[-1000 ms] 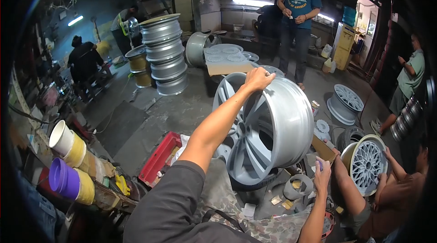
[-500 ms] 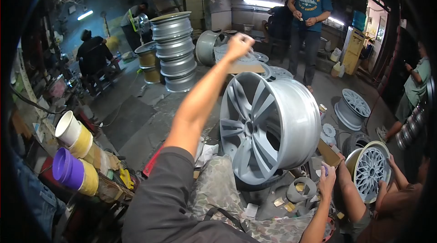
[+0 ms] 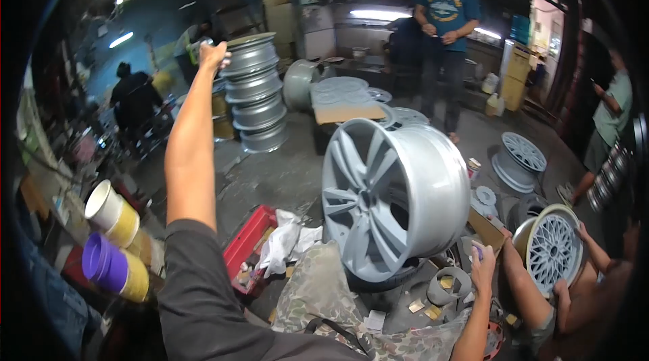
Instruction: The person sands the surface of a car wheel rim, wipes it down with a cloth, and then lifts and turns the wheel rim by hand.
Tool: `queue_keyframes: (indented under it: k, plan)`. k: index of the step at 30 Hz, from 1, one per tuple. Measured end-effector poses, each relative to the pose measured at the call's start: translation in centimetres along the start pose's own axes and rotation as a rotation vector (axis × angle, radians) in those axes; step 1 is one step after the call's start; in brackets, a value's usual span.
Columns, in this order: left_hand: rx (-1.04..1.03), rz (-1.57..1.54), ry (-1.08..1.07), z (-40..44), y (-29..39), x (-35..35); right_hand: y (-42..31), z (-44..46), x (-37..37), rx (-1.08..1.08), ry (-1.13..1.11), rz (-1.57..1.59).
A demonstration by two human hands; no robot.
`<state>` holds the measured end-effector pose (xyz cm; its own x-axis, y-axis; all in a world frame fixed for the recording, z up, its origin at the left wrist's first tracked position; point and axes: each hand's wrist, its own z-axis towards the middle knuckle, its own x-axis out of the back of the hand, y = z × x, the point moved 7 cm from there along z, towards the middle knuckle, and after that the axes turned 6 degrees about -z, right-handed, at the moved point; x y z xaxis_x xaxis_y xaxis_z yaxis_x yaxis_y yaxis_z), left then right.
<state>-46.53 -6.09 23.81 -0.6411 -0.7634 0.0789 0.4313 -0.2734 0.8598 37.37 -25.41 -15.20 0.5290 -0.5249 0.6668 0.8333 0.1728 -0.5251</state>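
My left hand (image 3: 215,57) is raised at the end of an outstretched arm, beside the top of a stack of silver wheel rims (image 3: 253,84). Its fingers are curled, and what they hold cannot be made out. Low on the right, my right hand (image 3: 482,272) is closed on a small purple object (image 3: 478,251), mostly hidden by the fingers. Just left of that hand, a large grey alloy wheel (image 3: 436,188) stands tilted in front of my knees, resting on a dark tyre (image 3: 385,280). Neither hand touches the wheel.
A red tray (image 3: 236,249) with a white cloth (image 3: 284,246) lies left of my knee. Purple (image 3: 101,259) and white buckets (image 3: 101,202) stand farther left. At right, a co-worker's hands hold a mesh wheel (image 3: 551,249). A standing person (image 3: 446,30) is behind the board (image 3: 348,115).
My left hand has swung left, from above the board to beside the rim stack. The view has shifted, uncovering the red tray and cloth. My right hand stays closed in nearly the same place.
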Motion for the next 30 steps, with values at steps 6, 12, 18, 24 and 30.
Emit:
queue_keyframes:
  k: [6, 12, 18, 24, 30]
  plan:
    - [-0.04, 0.061, -0.255, -5.9, 0.1, -12.1, -0.2, -0.1, -0.1, -0.023, -0.004, -0.007]
    - [-0.36, -0.019, -0.57, -15.5, 1.9, -26.4, 0.4, -0.7, -0.2, -0.053, -0.021, -0.025]
    - [-0.39, 0.013, -0.759, -26.6, 4.7, -34.1, 1.3, -0.9, -0.1, -0.062, -0.019, -0.059]
    - [-0.271, 0.028, -0.86, -31.1, 1.2, -37.8, 1.5, -0.9, -0.2, -0.07, -0.033, -0.031]
    - [-0.225, 0.138, -0.78, -32.2, -2.5, -38.5, 1.7, -0.9, -0.1, -0.054, -0.033, -0.041]
